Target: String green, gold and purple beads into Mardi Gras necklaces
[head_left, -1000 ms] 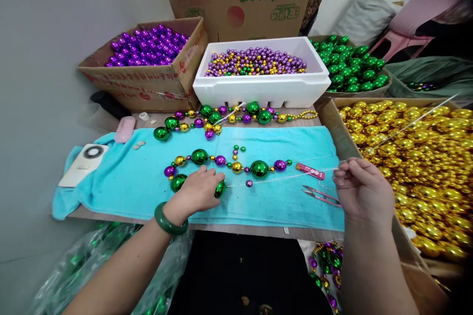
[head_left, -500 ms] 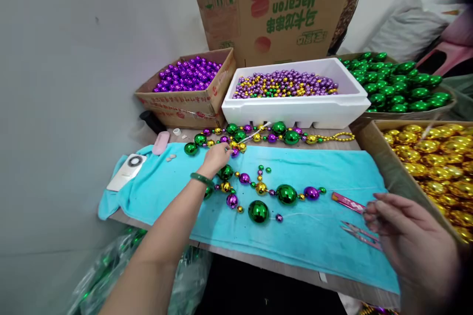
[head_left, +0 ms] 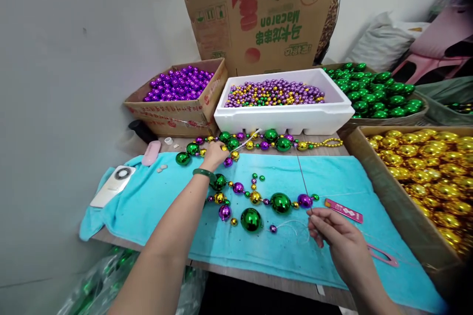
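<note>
My left hand (head_left: 215, 156), a green bangle (head_left: 204, 173) at its wrist, is closed at the near side of the finished-looking bead strand (head_left: 283, 144); what its fingertips grip is too small to make out. My right hand (head_left: 325, 226) pinches the lower end of a long thin needle (head_left: 302, 174), which points up and away over the towel. White thread loops beside that hand, near a small purple bead (head_left: 273, 229) and a large green bead (head_left: 251, 220). A second bead strand (head_left: 281, 203) lies across the turquoise towel (head_left: 148, 206).
Behind stand a box of purple beads (head_left: 166, 108), a white foam box (head_left: 284, 120) and green beads (head_left: 380, 89). Gold beads (head_left: 417, 157) fill a box at right. A pink packet (head_left: 343, 210) and pink-handled snips (head_left: 384, 255) lie near my right hand.
My right hand has moved left from beside the snips, and the needle now shows in it. My left hand has shifted slightly left along the strand. The view has turned a little right.
</note>
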Motion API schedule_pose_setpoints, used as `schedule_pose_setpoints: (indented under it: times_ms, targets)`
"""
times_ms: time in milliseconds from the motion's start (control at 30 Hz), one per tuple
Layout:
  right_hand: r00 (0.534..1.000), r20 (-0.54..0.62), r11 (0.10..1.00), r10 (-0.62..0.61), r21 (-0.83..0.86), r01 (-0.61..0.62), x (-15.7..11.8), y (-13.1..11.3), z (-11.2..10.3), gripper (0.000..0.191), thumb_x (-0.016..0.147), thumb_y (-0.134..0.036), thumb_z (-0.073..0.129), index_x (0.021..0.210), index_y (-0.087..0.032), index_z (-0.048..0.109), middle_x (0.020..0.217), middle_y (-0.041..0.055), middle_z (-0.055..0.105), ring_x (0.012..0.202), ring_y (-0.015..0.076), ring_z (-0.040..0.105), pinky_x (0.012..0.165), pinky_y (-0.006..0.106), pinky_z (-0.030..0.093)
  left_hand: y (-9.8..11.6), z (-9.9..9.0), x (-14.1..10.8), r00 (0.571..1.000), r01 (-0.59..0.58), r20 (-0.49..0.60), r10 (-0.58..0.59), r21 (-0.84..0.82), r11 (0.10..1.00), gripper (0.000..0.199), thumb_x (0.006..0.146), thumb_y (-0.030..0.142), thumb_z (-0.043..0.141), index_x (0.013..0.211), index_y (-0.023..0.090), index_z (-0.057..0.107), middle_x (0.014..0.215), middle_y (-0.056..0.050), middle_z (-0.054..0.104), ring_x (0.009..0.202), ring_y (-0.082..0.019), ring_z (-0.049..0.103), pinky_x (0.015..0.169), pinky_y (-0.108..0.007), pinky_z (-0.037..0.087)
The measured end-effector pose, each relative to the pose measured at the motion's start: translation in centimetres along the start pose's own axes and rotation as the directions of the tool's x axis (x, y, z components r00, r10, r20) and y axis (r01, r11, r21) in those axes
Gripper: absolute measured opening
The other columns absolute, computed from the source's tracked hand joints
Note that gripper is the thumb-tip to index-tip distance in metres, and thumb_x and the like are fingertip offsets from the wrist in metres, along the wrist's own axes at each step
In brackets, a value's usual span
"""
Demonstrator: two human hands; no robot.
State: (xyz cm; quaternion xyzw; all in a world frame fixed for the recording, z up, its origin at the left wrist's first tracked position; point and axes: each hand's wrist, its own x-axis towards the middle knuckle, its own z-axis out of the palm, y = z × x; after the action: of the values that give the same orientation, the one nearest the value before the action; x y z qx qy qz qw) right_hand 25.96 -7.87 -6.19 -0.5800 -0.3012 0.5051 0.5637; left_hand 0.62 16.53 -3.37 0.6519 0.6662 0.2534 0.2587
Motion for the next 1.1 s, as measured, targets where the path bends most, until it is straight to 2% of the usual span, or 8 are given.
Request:
schedule_pose_setpoints:
  times_ms: [67,133,200,267,300,433,967,1100]
  targets:
    - [1.000,0.008,1.000,-0.005,-0.026,0.005,-0.3,-0.1,0.5,0.033,0.065,-0.042,0.074,0.082,-0.015,0.065,0.061,0.0032,0.058,0.053,0.0130,0.052,0.040,0.021,0.039,0.6,-0.5,-2.1,1.000,-0.007,0.002,0.008,-0.116,0.993,0.031,0.066,0.017,0.060,0.097,0.016,0.059,0.096,-0.009,0.064,0.091,-0.022,0.061,0.080,-0.033,0.046]
    - [0.999,0.043,0.998,0.007,-0.058,-0.005,-0.6,-0.2,1.2,0.036,0.063,-0.045,0.074,0.079,-0.014,0.066,0.059,0.0028,0.057,0.051,0.0127,0.051,0.039,0.021,0.038,1.3,-0.8,-4.7,0.996,0.020,0.085,0.012,-0.364,0.931,0.035,0.069,0.018,0.058,0.104,0.020,0.052,0.088,-0.003,0.064,0.079,-0.017,0.064,0.072,-0.030,0.050]
    - [0.995,0.091,0.995,0.037,-0.093,-0.028,-1.1,-0.2,2.2,0.037,0.062,-0.047,0.073,0.077,-0.013,0.066,0.057,0.0025,0.056,0.049,0.0124,0.051,0.038,0.021,0.036,1.9,-0.9,-7.5,0.974,0.144,0.222,0.043,-0.759,0.635,0.035,0.069,0.017,0.060,0.102,0.022,0.050,0.082,0.000,0.062,0.076,-0.015,0.065,0.069,-0.028,0.050]
    - [0.988,0.139,0.992,0.063,-0.122,-0.046,-1.6,0.1,3.1,0.037,0.062,-0.048,0.071,0.075,-0.014,0.066,0.055,0.0019,0.055,0.048,0.0120,0.050,0.038,0.020,0.035,2.4,-0.9,-9.8,0.957,0.252,0.283,0.060,-0.919,0.303,0.032,0.069,0.016,0.064,0.098,0.021,0.052,0.081,0.000,0.061,0.076,-0.014,0.065,0.068,-0.026,0.051]
    - [0.985,0.156,0.990,0.068,-0.131,-0.047,-1.9,0.3,3.5,0.036,0.063,-0.047,0.070,0.075,-0.014,0.066,0.055,0.0016,0.055,0.048,0.0118,0.050,0.038,0.020,0.035,2.7,-0.8,-10.6,0.955,0.282,0.295,0.040,-0.940,0.190,0.028,0.070,0.019,0.064,0.096,0.020,0.054,0.081,0.000,0.062,0.076,-0.014,0.065,0.068,-0.025,0.051]
    - [0.977,0.198,0.985,0.077,-0.170,-0.043,-2.7,1.0,4.5,0.032,0.065,-0.046,0.067,0.074,-0.015,0.065,0.055,0.0012,0.054,0.049,0.0115,0.049,0.039,0.020,0.033,3.5,-0.5,-12.5,0.938,0.323,0.326,-0.118,-0.945,-0.049,0.014,0.080,0.025,0.057,0.091,0.016,0.058,0.084,-0.003,0.063,0.077,-0.016,0.065,0.070,-0.029,0.053]
    - [0.974,0.204,0.973,0.104,-0.223,-0.057,-2.9,1.2,4.5,0.026,0.066,-0.040,0.064,0.073,-0.016,0.064,0.054,0.0001,0.053,0.048,0.0101,0.045,0.039,0.020,0.029,4.4,-0.4,-13.8,0.973,0.163,0.171,-0.157,-0.985,-0.062,0.018,0.076,0.016,0.061,0.094,0.015,0.059,0.087,-0.003,0.062,0.083,-0.014,0.063,0.084,-0.029,0.050]
    - [0.972,0.199,0.972,0.126,-0.222,-0.081,-2.9,0.9,4.5,0.026,0.065,-0.041,0.064,0.073,-0.016,0.064,0.054,-0.0005,0.052,0.047,0.0096,0.045,0.040,0.020,0.029,4.5,-0.1,-14.2,0.987,0.096,0.095,-0.126,-0.995,0.002,0.035,0.071,0.012,0.065,0.105,0.018,0.055,0.091,-0.002,0.060,0.082,-0.011,0.060,0.083,-0.028,0.047]
